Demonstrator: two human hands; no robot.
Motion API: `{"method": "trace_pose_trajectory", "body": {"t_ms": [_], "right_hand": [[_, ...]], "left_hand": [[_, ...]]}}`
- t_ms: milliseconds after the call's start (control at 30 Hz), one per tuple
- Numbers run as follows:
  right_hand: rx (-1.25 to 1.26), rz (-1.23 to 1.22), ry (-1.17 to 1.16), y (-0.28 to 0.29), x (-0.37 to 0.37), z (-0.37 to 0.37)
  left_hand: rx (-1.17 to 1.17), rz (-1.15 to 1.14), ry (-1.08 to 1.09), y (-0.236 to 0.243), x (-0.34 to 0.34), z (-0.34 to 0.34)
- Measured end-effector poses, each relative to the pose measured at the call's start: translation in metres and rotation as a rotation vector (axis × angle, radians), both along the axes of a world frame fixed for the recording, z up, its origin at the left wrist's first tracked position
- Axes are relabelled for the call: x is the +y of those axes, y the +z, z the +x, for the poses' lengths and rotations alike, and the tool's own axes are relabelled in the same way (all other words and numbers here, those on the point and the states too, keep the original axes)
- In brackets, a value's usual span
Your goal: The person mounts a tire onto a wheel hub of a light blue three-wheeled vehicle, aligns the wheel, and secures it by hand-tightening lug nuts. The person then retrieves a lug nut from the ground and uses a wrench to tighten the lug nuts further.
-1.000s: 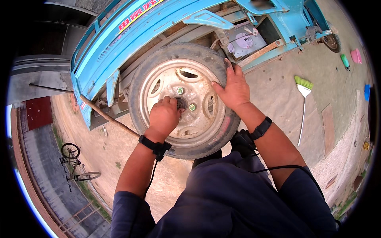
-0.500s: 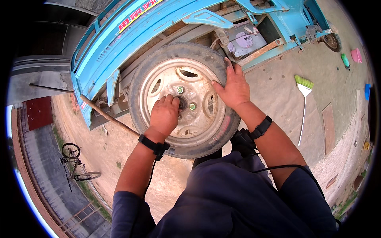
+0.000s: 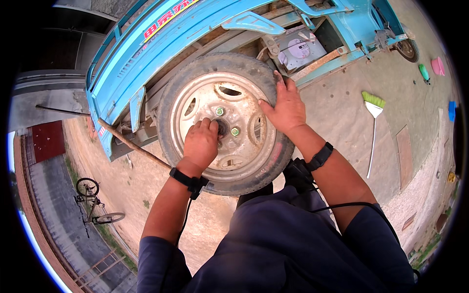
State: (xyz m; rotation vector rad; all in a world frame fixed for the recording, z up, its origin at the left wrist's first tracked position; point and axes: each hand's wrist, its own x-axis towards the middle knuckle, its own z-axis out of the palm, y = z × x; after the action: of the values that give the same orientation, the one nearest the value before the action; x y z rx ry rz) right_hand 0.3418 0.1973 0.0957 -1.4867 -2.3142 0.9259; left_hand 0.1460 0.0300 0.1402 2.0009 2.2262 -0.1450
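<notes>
Well to the right of the right hand [image 3: 286, 108], a broom [image 3: 375, 111] with green bristles and a white handle lies on grey ground [image 3: 337, 122], a flat board [image 3: 404, 156] near it. Farther right, ahead of that hand, sits a pink tub [image 3: 437, 66]. Far left of the left hand [image 3: 201, 145] are a dark red panel [image 3: 48, 140] and, nearer the body, a bicycle [image 3: 91, 204].

The tire [image 3: 217, 62] is matt rubber; the wheel [image 3: 242, 111] rust-speckled metal; the nuts [image 3: 235, 131] shiny metal.

The ground [image 3: 337, 105] around me carries a broom [image 3: 374, 110] (green bristles pointing away from me), a pink tub [image 3: 438, 67] and, leftward, a bicycle [image 3: 91, 204].
</notes>
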Motion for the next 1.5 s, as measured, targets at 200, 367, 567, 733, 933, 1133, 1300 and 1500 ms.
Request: {"method": "trace_pose_trajectory", "body": {"t_ms": [200,367,567,733,933,1133,1300,1500], "right_hand": [[-0.002,-0.006,-0.005,0.0,0.001,0.001],[0.006,-0.013,0.002,0.003,0.001,0.0],[0.023,-0.016,-0.001,0.002,0.001,0.001],[0.034,-0.031,-0.003,0.005,0.001,0.002],[0.035,-0.029,-0.006,0.003,0.001,0.003],[0.033,-0.023,-0.004,0.002,0.0,0.003],[0.028,-0.039,-0.004,0.006,0.001,0.002],[0.029,-0.007,-0.01,0.001,0.0,0.002]], "left_hand": [[-0.07,-0.019,0.022,0.006,0.002,-0.001],[-0.059,-0.064,0.055,-0.002,0.001,-0.005],[-0.016,-0.145,0.233,0.006,0.008,0.006],[-0.104,-0.01,0.018,0.009,-0.001,-0.002],[-0.084,-0.103,0.184,0.007,0.0,0.002],[-0.116,-0.014,0.043,-0.007,-0.009,-0.01],[-0.069,-0.065,0.149,-0.005,-0.005,-0.005],[-0.129,0.014,0.043,0.002,-0.006,-0.003]]}}
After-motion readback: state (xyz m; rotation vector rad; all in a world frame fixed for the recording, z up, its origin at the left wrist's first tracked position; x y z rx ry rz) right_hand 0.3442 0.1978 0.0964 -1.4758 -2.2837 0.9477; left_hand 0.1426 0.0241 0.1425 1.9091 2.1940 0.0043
